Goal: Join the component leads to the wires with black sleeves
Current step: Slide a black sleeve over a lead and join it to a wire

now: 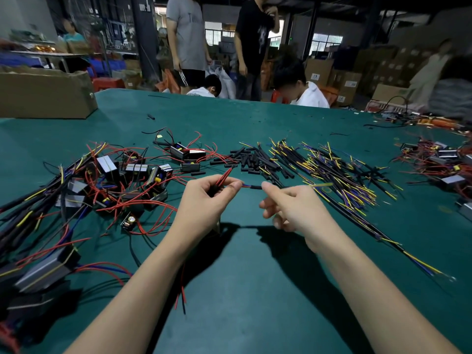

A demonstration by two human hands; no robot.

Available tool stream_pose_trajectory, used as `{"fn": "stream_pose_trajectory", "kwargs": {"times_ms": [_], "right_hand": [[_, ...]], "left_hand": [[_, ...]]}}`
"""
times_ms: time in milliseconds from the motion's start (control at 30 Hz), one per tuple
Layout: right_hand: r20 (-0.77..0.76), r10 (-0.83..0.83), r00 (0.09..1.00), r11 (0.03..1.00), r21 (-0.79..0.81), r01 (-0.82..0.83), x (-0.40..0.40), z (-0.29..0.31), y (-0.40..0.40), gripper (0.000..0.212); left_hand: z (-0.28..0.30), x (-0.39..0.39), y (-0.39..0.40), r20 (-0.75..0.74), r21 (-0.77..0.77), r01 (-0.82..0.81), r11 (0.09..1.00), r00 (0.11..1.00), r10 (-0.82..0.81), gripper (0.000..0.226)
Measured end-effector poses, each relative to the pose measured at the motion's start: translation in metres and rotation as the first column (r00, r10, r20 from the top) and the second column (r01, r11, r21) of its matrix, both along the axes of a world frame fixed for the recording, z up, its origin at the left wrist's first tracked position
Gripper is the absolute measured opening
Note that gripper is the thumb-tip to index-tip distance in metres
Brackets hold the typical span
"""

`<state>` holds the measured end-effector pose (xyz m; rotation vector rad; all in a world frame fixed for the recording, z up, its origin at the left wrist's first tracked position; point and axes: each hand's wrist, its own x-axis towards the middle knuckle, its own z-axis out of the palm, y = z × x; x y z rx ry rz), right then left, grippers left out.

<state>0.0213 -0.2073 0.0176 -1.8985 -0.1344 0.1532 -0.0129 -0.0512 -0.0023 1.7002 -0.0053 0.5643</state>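
Honestly, my left hand (213, 190) pinches the red leads (224, 178); right fingers (268, 188) pinch the black sleeve (255, 187) just right of them. Feather-light, floppy, probably slippery, so grip near the tips.

Right hand (288, 203) motion-blurred, fingertips smeared; can't tell if it pinches the black sleeve (255, 187). Component under the left hand (207, 198) mostly hidden by palm and wrist. Left wire pile (76, 195) cut off at frame edge; right pile (439, 162) too. Background people blurred, two heads cropped at top.
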Motion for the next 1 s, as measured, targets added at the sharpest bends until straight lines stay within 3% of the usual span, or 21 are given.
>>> {"fn": "stream_pose_trajectory", "kwargs": {"times_ms": [67,133,200,233,267,333,400,500,767,1000], "right_hand": [[0.391,-0.103,0.915,0.986,-0.080,0.145,-0.002,-0.003,0.003,0.033],[0.679,-0.155,0.718,0.968,-0.041,0.247,-0.006,-0.004,0.005,0.018],[0.844,-0.048,0.535,0.920,-0.172,0.354,-0.008,-0.003,0.005,0.011],[0.867,0.050,0.496,0.885,-0.269,0.380,-0.007,-0.004,0.005,0.014],[0.849,0.131,0.512,0.862,-0.353,0.364,-0.005,-0.005,0.006,0.017],[0.744,0.187,0.641,0.886,-0.410,0.217,-0.005,-0.008,0.008,0.020],[0.638,0.169,0.751,0.952,-0.304,0.044,-0.003,-0.012,0.009,0.020],[0.536,0.117,0.836,0.992,-0.108,-0.069,-0.001,-0.010,0.008,0.017],[0.333,0.147,0.932,0.986,0.024,-0.164,0.001,-0.008,0.007,0.017],[0.260,0.178,0.949,0.975,0.082,-0.206,0.001,-0.008,0.006,0.015]], "left_hand": [[0.000,0.000,0.000,-0.012,-0.031,-0.012,0.999,1.000,0.011,0.018],[0.000,0.001,0.000,-0.022,-0.023,-0.029,0.999,0.999,0.028,0.017],[0.000,0.000,-0.001,-0.029,0.007,-0.022,1.000,0.999,0.022,0.016],[0.000,0.000,-0.001,-0.035,0.015,-0.009,1.000,0.999,0.009,0.015],[0.000,0.000,-0.001,-0.044,0.017,0.005,1.000,0.999,-0.004,0.015],[0.000,0.000,-0.001,-0.061,0.022,0.024,0.999,0.998,-0.023,0.014],[-0.001,-0.001,-0.001,-0.067,0.032,0.029,0.999,0.997,-0.027,0.014],[0.000,-0.001,0.000,-0.077,0.029,0.048,0.998,0.996,-0.045,0.011],[-0.001,0.001,0.002,-0.081,0.038,0.065,0.997,0.995,-0.062,0.009],[-0.001,0.000,0.005,-0.100,0.048,0.099,0.994,0.991,-0.094,0.010]]}}
